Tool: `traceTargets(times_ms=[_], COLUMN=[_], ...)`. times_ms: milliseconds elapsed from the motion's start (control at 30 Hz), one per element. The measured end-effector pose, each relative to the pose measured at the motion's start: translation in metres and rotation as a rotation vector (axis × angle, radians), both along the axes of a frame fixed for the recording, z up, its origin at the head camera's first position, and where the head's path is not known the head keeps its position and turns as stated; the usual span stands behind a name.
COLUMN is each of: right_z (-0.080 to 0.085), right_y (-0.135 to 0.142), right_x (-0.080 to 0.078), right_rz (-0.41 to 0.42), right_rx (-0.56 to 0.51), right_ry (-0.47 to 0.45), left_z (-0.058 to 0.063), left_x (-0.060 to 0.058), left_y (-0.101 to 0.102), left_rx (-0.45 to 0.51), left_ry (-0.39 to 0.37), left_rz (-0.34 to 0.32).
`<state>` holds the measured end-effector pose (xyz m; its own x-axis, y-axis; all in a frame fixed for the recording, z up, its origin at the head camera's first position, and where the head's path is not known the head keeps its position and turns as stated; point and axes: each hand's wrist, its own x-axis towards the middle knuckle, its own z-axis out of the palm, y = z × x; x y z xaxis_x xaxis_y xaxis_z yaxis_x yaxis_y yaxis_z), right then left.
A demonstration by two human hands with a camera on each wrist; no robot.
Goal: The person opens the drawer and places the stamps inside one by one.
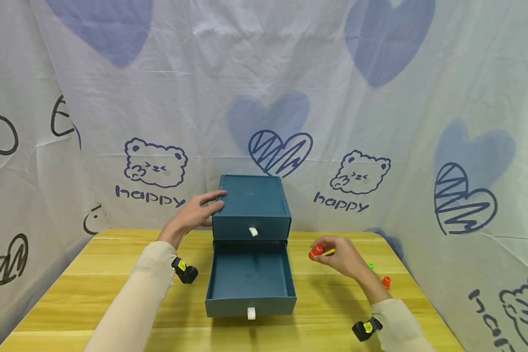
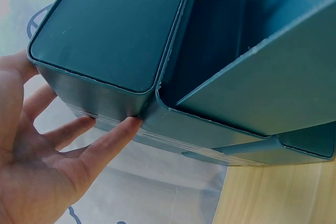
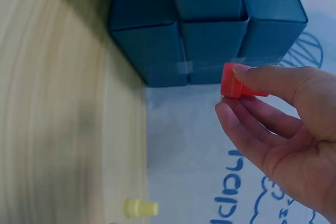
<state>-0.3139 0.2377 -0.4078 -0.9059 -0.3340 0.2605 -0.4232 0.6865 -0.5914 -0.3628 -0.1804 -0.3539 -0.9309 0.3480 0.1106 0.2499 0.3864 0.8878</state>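
Observation:
A dark teal drawer cabinet (image 1: 252, 198) stands on the table, its upper drawer (image 1: 237, 228) closed. Below that, another drawer (image 1: 251, 278) is pulled out with a bare inside. My left hand (image 1: 195, 213) rests against the cabinet's upper left side; in the left wrist view its spread fingers (image 2: 113, 137) touch the casing. To the right of the cabinet, my right hand (image 1: 341, 256) pinches a small red plastic peg (image 3: 231, 81) between thumb and fingertips, above the table. A yellow peg (image 3: 140, 208) lies on the table, partly hidden behind that hand in the head view.
Right of my right forearm, a green piece (image 1: 371, 266) and an orange-red peg (image 1: 386, 282) sit on the wooden table (image 1: 114, 274). White tabs (image 1: 252, 313) stick out from the drawer fronts. A printed cloth (image 1: 202, 122) hangs behind and at the sides.

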Motion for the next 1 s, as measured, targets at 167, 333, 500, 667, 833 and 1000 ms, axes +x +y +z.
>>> traceTargets(times_ms=[167, 333, 500, 667, 833, 1000], right_z=[0.010, 0.021, 0.034, 0.045, 0.053, 0.059], right_y=[-0.007, -0.014, -0.023, -0.033, -0.043, -0.052], right_x=[0.006, 0.012, 0.018, 0.023, 0.026, 0.028], right_rz=[0.047, 0.098, 0.106, 0.108, 0.115, 0.114], right_rx=[-0.017, -0.021, 0.013, 0.069, 0.102, 0.124], right_ry=[-0.008, -0.006, -0.012, -0.010, 0.008, 0.007], left_z=[0.000, 0.000, 0.000, 0.000, 0.000, 0.000], left_x=[0.001, 0.001, 0.001, 0.001, 0.001, 0.002], left_y=[0.001, 0.001, 0.002, 0.001, 0.001, 0.001], left_rx=[-0.001, 0.001, -0.002, 0.002, 0.005, 0.006], left_ry=[0.002, 0.004, 0.004, -0.001, -0.005, -0.007], left_rz=[-0.001, 0.000, 0.001, -0.001, 0.000, 0.001])
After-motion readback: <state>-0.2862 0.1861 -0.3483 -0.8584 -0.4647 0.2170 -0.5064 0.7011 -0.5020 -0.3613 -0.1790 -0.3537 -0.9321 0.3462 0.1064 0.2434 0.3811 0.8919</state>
